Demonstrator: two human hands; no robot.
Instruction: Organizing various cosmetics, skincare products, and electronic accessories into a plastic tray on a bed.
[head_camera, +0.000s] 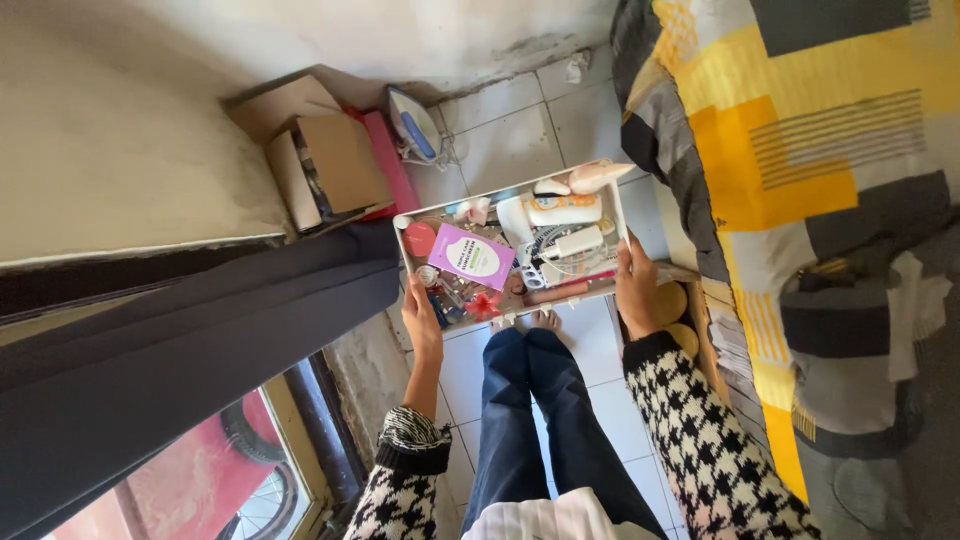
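Now we carry white tray, left hand clamped at its seven o'clock edge, right hand gripping its four o'clock edge; purple box inside.

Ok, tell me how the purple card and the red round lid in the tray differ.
The purple card is flat, rectangular and printed with white shapes; the red round lid is plain and circular. The card is larger and lies tilted mid-tray; the lid sits at the tray's left end. Both lie among clutter, between the left hand and right hand.
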